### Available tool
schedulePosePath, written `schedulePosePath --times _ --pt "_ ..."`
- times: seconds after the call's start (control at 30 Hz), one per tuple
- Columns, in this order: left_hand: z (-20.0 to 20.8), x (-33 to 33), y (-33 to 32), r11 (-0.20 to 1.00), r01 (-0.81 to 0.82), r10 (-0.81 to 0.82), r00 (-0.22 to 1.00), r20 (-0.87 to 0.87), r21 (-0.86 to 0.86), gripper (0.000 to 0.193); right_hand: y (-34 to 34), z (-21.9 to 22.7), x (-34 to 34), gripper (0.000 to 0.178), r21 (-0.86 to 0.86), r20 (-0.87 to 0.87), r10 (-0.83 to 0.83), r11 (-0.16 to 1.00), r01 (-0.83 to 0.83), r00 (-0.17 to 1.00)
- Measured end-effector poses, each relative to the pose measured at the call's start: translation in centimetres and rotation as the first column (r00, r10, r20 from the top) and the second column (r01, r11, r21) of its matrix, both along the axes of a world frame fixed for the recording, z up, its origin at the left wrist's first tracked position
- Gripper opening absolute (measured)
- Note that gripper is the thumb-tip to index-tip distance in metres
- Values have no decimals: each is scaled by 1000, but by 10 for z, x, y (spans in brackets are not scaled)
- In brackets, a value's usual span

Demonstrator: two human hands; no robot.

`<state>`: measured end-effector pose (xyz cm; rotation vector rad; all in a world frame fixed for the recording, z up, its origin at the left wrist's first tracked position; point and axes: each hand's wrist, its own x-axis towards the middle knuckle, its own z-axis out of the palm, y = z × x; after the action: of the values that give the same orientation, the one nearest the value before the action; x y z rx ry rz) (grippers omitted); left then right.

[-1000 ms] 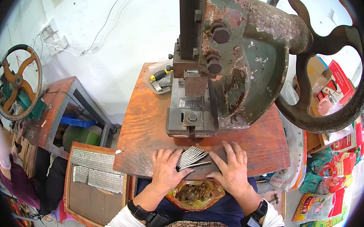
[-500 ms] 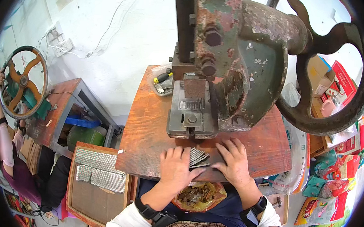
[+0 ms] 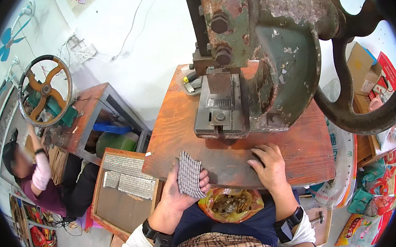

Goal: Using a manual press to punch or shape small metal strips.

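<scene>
My left hand [image 3: 172, 196] grips a block of small grey metal strips [image 3: 189, 174] set side by side in rows, thumb on one side and fingers on the other. It is at the front edge of the wooden table [image 3: 174, 135]. My right hand [image 3: 271, 169] rests on the tabletop with its fingers loosely bent and apart, holding nothing. Beyond both hands stands a heavy hand press [image 3: 233, 48], its steel die block [image 3: 221, 118] bolted on the table. Below the table edge, a yellow and red bag [image 3: 208, 206] on my lap holds several brownish metal pieces [image 3: 231, 203].
A wooden tray [image 3: 125, 215] with rows of similar silvery pieces [image 3: 134, 185] stands at the left. The press's large handwheel [image 3: 345, 117] overhangs the right side. A plastic box [image 3: 192, 86] sits behind the die. Another person [image 3: 41, 190] works at a second wheel [image 3: 46, 90].
My left hand has lifted the metal strips off the table and tilted them up toward me. My right hand has moved away from them to the right. The view has shifted.
</scene>
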<state>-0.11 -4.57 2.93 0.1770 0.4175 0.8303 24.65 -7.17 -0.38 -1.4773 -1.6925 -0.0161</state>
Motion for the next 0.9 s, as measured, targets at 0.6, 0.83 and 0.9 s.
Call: schedulePosePath --times 0.6,0.83,0.9 --pt "-207 -53 -39 443 815 591 47 -805 373 34 7 0 -15 21 -75 67 -27 997 32 997" --pt "-181 -336 18 746 182 497 -792 -354 640 32 -5 4 -11 18 -145 89 -2 989 15 996" --pt "-192 -420 39 882 61 339 -771 -539 466 43 -3 -1 -4 16 -171 120 15 985 6 993"
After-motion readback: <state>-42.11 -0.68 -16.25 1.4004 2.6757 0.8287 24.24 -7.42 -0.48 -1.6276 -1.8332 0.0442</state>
